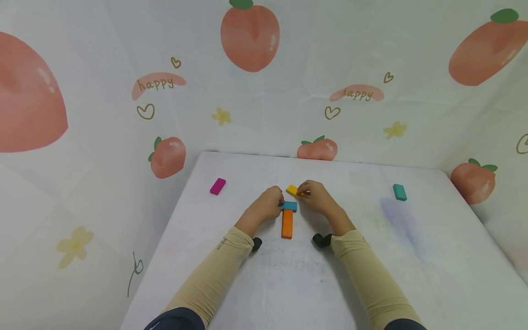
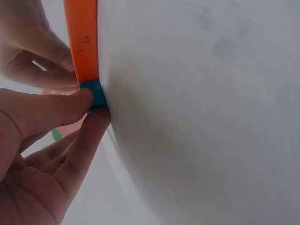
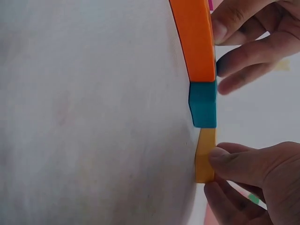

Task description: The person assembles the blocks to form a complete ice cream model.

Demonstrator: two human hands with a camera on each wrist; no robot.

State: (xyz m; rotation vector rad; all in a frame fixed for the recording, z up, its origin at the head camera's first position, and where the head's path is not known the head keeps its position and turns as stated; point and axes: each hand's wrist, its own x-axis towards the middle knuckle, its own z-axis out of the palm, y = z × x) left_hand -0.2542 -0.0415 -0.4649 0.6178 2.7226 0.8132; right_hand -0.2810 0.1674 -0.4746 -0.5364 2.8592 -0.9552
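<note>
An orange block [image 1: 287, 224] lies lengthwise on the white table, and a blue block [image 1: 289, 206] sits crosswise at its far end. My left hand [image 1: 267, 204] pinches the blue block's left end between thumb and finger, seen close up in the left wrist view on the blue block [image 2: 94, 95]. Just beyond, my right hand [image 1: 316, 196] pinches a yellow block [image 1: 292, 190] by its right end. In the right wrist view, the thumb of the right hand [image 3: 262, 173] presses on the yellow block [image 3: 205, 157], beside the blue block [image 3: 203, 105].
A magenta block [image 1: 217, 186] lies toward the table's far left. Toward the far right is a teal block [image 1: 399, 192]. A peach-printed cloth [image 1: 264, 110] hangs behind the table [image 1: 330, 293], near its back edge. Dark wrist-worn pieces show under both sleeves.
</note>
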